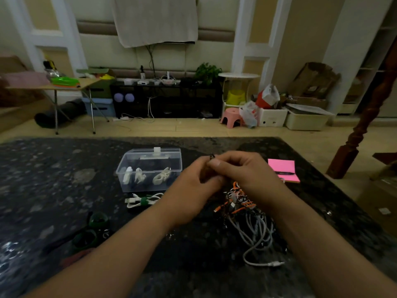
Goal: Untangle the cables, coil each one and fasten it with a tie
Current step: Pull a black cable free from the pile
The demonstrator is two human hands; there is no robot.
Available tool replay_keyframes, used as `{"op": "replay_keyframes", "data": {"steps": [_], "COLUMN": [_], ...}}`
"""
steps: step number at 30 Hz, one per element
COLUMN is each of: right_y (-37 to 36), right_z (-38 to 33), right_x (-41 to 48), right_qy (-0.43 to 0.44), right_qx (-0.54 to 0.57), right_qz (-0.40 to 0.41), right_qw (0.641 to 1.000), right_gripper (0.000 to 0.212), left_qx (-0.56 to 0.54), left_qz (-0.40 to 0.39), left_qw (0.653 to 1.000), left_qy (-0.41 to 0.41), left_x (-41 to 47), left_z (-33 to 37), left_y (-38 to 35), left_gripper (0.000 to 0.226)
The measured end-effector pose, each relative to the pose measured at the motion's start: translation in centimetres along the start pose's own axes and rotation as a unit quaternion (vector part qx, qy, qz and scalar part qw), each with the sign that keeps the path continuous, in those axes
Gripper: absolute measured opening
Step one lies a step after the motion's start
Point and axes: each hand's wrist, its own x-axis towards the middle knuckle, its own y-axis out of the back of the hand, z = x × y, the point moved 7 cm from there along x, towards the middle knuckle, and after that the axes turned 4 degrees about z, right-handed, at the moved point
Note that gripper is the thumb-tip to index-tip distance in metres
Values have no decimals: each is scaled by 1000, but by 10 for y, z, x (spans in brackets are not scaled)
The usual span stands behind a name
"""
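Observation:
Both my hands meet above the dark table [53,179]. My left hand [191,190] and my right hand [242,171] pinch a small dark cable end [212,157] that sticks up between their fingertips; the rest of it is hidden by the fingers. Below my right hand lies a tangled heap of orange, dark and white cables [247,209], with a white plug [276,264] trailing toward me. A white cable [142,200] lies coiled and bound with a green tie left of my hands.
A clear plastic box [150,168] with white coiled cables stands behind the bound cable. A pink notepad [282,168] with a pen lies at the right. Green tie rolls [94,226] sit near the left front. Beyond the table are furniture and floor.

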Motion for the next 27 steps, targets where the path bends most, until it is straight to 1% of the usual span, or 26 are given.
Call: {"op": "replay_keyframes", "data": {"steps": [1, 2, 3, 4, 5, 6, 7, 8, 9, 10, 11, 12, 14, 15, 16, 17, 18, 19, 20, 21, 23, 25, 27], "right_y": [5, 11, 15, 13, 4, -8, -19, -28, -33, -35, -35, -33, -35, -40, -48, -56, -60, -60, -53, -42, -17, 4, 22], "right_z": [0, 3, 7, 14, 22, 32, 42, 49, 51, 53, 54, 53, 49, 47, 47, 46, 43, 38, 35, 33, 33, 33, 34], "right_x": [1, 3, 4, 5, 5, 3, 0, -2, -2, 0, 3, 6, 10, 9, 9, 9, 11, 15, 20, 25, 32, 36, 38], "right_qy": [15, 26, 26, 14, -7, -33, -54, -59, -50, -42, -35, -27, -10, 1, 13, 24, 38, 50, 52, 40, 0, -16, -25], "right_qx": [-44, -77, -95, -112, -115, -111, -115, -129, -149, -153, -151, -147, -145, -154, -158, -159, -161, -155, -139, -110, -10, 54, 124], "right_qz": [22, 46, 54, 33, -18, -79, -129, -163, -171, -169, -159, -145, -130, -135, -144, -147, -139, -114, -77, -34, 36, 88, 140], "right_qw": [999, 996, 994, 993, 993, 990, 983, 976, 973, 973, 975, 978, 981, 979, 977, 976, 976, 980, 986, 992, 999, 994, 982], "right_gripper": [14, 13, 11, 19, 33, 41, 39, 29, 19, 13, 13, 18, 46, 55, 53, 40, 22, 11, 8, 9, 15, 22, 21], "left_qx": [-14, -35, -64, -94, -126, -156, -182, -200, -209, -213, -220, -227, -227, -218, -208, -196, -185, -173, -157, -131, -67, -18, -1], "left_qz": [9, 18, 27, 33, 39, 45, 53, 62, 69, 77, 85, 91, 89, 81, 72, 65, 63, 70, 82, 95, 99, 66, 42], "left_qw": [1000, 999, 997, 993, 989, 984, 978, 973, 970, 968, 966, 964, 965, 968, 971, 975, 978, 980, 982, 985, 990, 994, 995], "left_qy": [8, 20, 38, 56, 69, 79, 90, 100, 105, 106, 104, 102, 97, 95, 92, 86, 78, 67, 60, 59, 72, 86, 94], "left_x": [0, 0, 0, -2, -3, -4, -5, -5, -5, -5, -4, -4, -5, -6, -7, -8, -8, -8, -8, -7, -7, -10, -13], "left_z": [-1, -4, -7, -11, -13, -16, -18, -20, -23, -25, -28, -30, -31, -30, -28, -26, -24, -21, -20, -19, -23, -30, -38], "left_y": [7, 13, 18, 23, 27, 30, 34, 39, 44, 49, 55, 60, 66, 67, 65, 64, 63, 65, 69, 75, 85, 87, 89], "left_gripper": [24, 21, 23, 26, 28, 30, 30, 32, 33, 35, 36, 37, 41, 44, 48, 51, 51, 46, 40, 34, 27, 28, 26]}}
